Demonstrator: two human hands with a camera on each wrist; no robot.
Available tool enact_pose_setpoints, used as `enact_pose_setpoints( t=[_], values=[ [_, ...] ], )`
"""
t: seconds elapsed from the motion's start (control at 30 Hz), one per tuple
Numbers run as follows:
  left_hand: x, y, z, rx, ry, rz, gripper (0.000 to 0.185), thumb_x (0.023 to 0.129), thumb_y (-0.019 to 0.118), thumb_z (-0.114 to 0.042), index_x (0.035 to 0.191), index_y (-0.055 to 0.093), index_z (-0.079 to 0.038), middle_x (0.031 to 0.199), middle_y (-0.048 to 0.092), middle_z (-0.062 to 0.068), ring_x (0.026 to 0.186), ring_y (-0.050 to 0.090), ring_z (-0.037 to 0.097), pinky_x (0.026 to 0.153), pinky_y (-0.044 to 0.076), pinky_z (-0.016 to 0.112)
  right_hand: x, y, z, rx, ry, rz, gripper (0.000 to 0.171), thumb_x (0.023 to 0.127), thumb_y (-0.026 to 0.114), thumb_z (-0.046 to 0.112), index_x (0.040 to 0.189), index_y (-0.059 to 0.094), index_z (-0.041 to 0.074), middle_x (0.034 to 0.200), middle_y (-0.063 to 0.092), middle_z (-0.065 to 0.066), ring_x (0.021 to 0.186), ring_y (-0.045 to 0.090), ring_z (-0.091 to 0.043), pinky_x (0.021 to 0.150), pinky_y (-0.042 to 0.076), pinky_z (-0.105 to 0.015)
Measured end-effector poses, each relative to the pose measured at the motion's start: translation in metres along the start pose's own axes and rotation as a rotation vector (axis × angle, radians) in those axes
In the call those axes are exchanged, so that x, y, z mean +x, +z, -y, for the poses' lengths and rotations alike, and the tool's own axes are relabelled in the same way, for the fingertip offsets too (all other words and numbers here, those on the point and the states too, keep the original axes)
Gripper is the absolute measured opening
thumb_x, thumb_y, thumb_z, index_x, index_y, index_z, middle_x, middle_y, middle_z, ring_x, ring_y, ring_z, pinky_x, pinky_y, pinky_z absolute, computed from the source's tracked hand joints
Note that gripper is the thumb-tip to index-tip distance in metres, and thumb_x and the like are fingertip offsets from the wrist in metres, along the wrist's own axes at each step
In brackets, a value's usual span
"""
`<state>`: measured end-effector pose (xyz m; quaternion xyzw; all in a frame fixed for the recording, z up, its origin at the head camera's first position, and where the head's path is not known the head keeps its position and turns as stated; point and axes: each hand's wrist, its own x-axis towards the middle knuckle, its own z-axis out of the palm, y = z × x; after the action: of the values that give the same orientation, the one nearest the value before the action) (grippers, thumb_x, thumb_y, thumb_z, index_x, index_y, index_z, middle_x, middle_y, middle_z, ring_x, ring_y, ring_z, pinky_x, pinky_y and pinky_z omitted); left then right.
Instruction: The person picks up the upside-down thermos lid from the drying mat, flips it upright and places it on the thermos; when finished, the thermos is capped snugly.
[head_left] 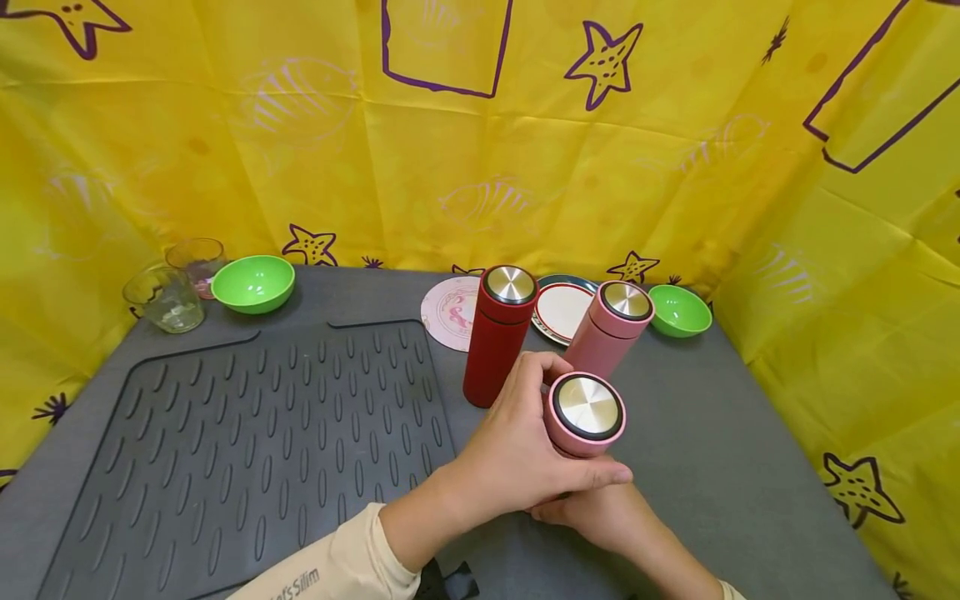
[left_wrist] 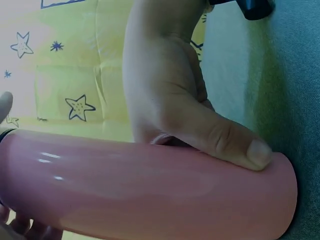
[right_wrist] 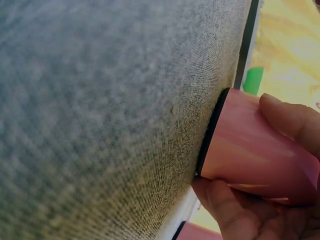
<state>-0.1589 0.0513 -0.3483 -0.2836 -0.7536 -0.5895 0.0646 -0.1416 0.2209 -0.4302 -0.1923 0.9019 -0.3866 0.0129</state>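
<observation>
- Both hands are on the pink flask right now, near the front edge of the table, a bit right of centre, its steel-topped cap tilted up toward us.
- Left hand wraps the upper body just under the cap, thumb across the front; the left wrist view shows that thumb pressed flat along the pink wall.
- Right hand sits lower and mostly hidden beneath the left; the right wrist view shows its fingers curled round the flask's base end, black foot ring touching the grey cloth.
- To handle it well, I'd say keep one hand firm low down as the anchor and let the other work up top; the glossy wall looks slippery, so pads flat, not fingertips.
- Worth minding: a red flask and a second pink flask stand just behind, close enough to knock.
- Further back, two plates and a green bowl sit near the far edge; another green bowl and two glasses occupy the far left corner, with a ribbed grey mat filling the left half.
- Writing: the left sleeve carries pale lettering, partly cut off, reading something like "Silim"; nothing legible on the flasks.
</observation>
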Motion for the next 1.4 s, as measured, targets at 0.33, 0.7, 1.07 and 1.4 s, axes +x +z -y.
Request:
enact_pose_setpoints(
  t=[0.33,0.7,1.07,1.4],
  values=[
    [0.005,-0.006,0.009,-0.013,0.112,0.025,0.066,0.067,0.086,-0.023,0.126,0.057,-0.019,0.115,0.060,-0.013,0.107,0.050,0.007,0.086,0.048,0.027,0.000,-0.002,-0.001,0.000,0.063,0.001,0.056,0.054,0.093,0.018,0.103,0.066,0.016,0.092,0.063,0.017,0.082,0.058,-0.007,0.075,0.050,-0.031],
    [0.002,-0.004,0.003,-0.078,0.011,0.083,0.081,0.068,0.088,-0.029,0.134,0.040,-0.022,0.123,0.048,-0.011,0.114,0.047,0.006,0.094,0.045,0.028,-0.001,-0.001,0.000,-0.058,0.006,0.001,0.050,0.059,0.092,0.021,0.100,0.064,0.017,0.090,0.061,0.019,0.081,0.057,-0.005,0.072,0.050,-0.029],
    [-0.001,-0.003,0.003,0.036,0.056,-0.073,0.066,0.065,0.090,-0.032,0.120,0.055,-0.020,0.111,0.056,-0.012,0.108,0.048,0.007,0.086,0.046,0.029,-0.001,0.001,-0.002,-0.040,0.008,-0.035,0.061,0.054,0.093,0.018,0.107,0.063,0.016,0.097,0.062,0.017,0.086,0.057,-0.008,0.076,0.050,-0.032],
    [0.001,-0.011,0.010,0.000,0.098,0.042,0.069,0.072,0.084,-0.026,0.135,0.055,-0.023,0.123,0.058,-0.016,0.113,0.046,0.009,0.093,0.040,0.036,0.000,-0.003,0.002,-0.040,0.058,-0.006,0.052,0.053,0.093,0.018,0.098,0.066,0.017,0.086,0.061,0.018,0.078,0.056,-0.006,0.071,0.049,-0.029]
  ],
)
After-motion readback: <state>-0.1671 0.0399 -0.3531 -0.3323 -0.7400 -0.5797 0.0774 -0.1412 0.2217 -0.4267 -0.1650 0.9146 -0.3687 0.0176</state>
